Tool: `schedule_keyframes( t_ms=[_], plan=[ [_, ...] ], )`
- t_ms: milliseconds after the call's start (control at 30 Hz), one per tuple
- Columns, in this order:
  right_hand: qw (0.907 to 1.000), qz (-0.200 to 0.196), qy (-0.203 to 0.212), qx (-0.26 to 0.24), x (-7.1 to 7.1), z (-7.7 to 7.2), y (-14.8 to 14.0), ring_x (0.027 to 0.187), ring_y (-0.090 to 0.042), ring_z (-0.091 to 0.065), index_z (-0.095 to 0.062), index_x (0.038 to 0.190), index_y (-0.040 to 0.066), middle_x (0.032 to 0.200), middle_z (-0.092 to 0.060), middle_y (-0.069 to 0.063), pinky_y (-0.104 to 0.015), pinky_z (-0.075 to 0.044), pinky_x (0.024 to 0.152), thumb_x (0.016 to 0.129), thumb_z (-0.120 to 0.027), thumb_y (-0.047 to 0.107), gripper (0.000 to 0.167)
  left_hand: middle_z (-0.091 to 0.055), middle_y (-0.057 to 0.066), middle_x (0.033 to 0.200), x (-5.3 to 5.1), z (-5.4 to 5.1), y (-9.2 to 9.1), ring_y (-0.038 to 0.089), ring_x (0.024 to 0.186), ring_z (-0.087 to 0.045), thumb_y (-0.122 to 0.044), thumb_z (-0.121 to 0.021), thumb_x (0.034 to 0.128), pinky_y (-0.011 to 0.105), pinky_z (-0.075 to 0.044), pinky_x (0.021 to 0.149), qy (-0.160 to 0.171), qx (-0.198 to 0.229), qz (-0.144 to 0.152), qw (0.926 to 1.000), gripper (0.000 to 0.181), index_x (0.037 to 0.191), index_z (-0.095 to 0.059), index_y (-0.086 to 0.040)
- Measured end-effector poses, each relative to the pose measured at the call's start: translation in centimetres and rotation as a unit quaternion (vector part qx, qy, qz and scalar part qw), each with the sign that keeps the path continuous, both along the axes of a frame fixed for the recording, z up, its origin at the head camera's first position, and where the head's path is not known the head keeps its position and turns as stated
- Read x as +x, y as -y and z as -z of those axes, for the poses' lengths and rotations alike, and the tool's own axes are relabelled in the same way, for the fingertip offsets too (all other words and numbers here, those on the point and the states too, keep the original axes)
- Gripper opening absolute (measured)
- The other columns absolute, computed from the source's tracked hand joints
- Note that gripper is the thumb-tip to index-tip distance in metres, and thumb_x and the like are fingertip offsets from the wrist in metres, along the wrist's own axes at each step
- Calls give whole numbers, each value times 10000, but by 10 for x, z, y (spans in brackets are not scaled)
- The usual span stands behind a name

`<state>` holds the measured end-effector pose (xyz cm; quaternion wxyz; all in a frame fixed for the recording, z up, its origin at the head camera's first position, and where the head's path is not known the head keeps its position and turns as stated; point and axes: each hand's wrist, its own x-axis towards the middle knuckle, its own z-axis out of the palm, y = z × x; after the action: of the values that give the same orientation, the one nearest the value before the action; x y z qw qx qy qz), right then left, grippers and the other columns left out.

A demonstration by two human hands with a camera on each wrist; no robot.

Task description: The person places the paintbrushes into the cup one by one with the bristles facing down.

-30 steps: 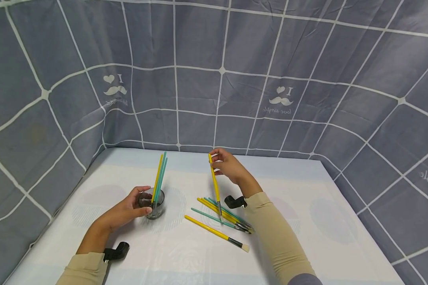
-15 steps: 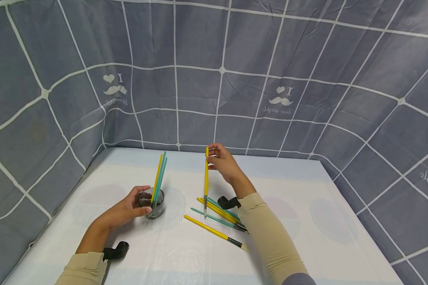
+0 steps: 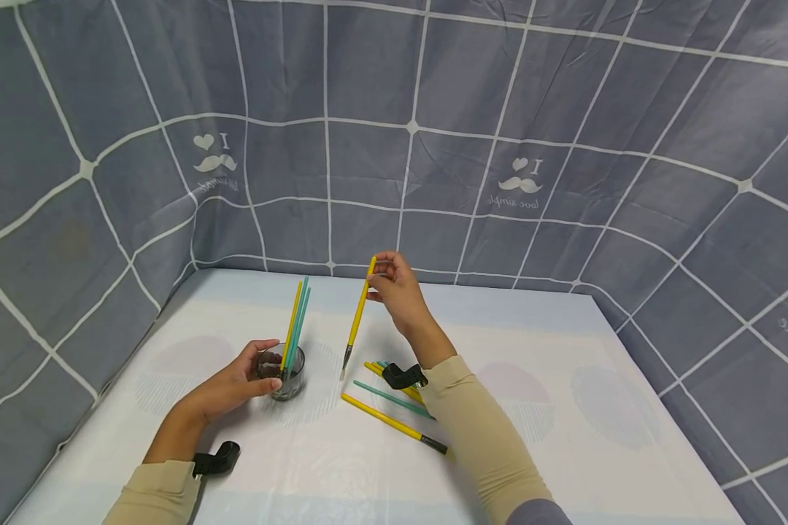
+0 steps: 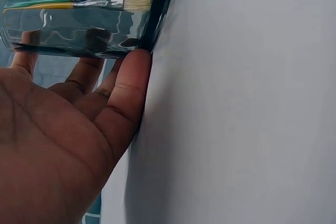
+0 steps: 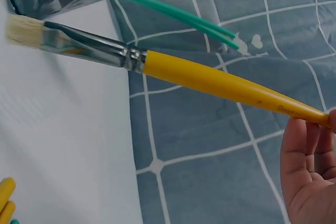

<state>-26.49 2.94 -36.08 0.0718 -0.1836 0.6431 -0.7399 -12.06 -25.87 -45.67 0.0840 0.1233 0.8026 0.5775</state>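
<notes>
A clear glass [image 3: 292,390] stands at the left of the table with one yellow and two teal brushes in it, bristles down. My left hand [image 3: 230,386] curls its fingers and thumb round the glass; in the left wrist view the glass [image 4: 52,24] shows the bristles through its wall. My right hand [image 3: 403,295] pinches a yellow brush [image 3: 359,310] by the tip of its handle, bristles hanging down, in the air right of the glass. In the right wrist view that brush [image 5: 210,80] has pale, flat bristles.
On the table [image 3: 289,467], a loose yellow brush [image 3: 384,418] and a teal brush [image 3: 390,398] lie below the right forearm's left side, with more brushes partly hidden under the wrist. A grey, white-lined curtain [image 3: 368,168] rises behind.
My right hand has carried the yellow brush left and farther back, over from the loose brushes towards the glass, and the brush's lower end now tilts left. The left hand stays at the glass.
</notes>
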Motion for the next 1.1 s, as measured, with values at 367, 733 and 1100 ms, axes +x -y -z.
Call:
schedule_keyframes(
  t_ms=[367,733,1100],
  plan=[
    [9976,185,-168,-649,15,-18,18,903,-230,-614,-483,1230,97,1175,-518,-252,-361,-535,810,970,-562,-44,306,-464,291,1354,2,-3,0,388,1229,-472,-113,-679,937,213,-412,905,-52,59,25,10000,736,1490,-208,7],
    [9955,221,-32,-924,24,-14,43,900,-206,-617,-474,1251,79,1090,-555,-111,-399,-542,832,974,-571,-30,313,-453,288,1369,1,-1,-1,387,1241,-472,-136,-684,940,212,-411,913,59,0,-41,10000,739,1492,-209,-12],
    [9993,232,-134,-255,35,16,67,862,-165,-609,-492,1224,122,1038,-561,-39,-358,-553,783,971,-577,-37,311,-458,284,1374,0,-2,-1,411,1243,-471,-144,-695,933,246,-414,918,108,-78,-103,9999,751,1500,-219,-16]
  ],
)
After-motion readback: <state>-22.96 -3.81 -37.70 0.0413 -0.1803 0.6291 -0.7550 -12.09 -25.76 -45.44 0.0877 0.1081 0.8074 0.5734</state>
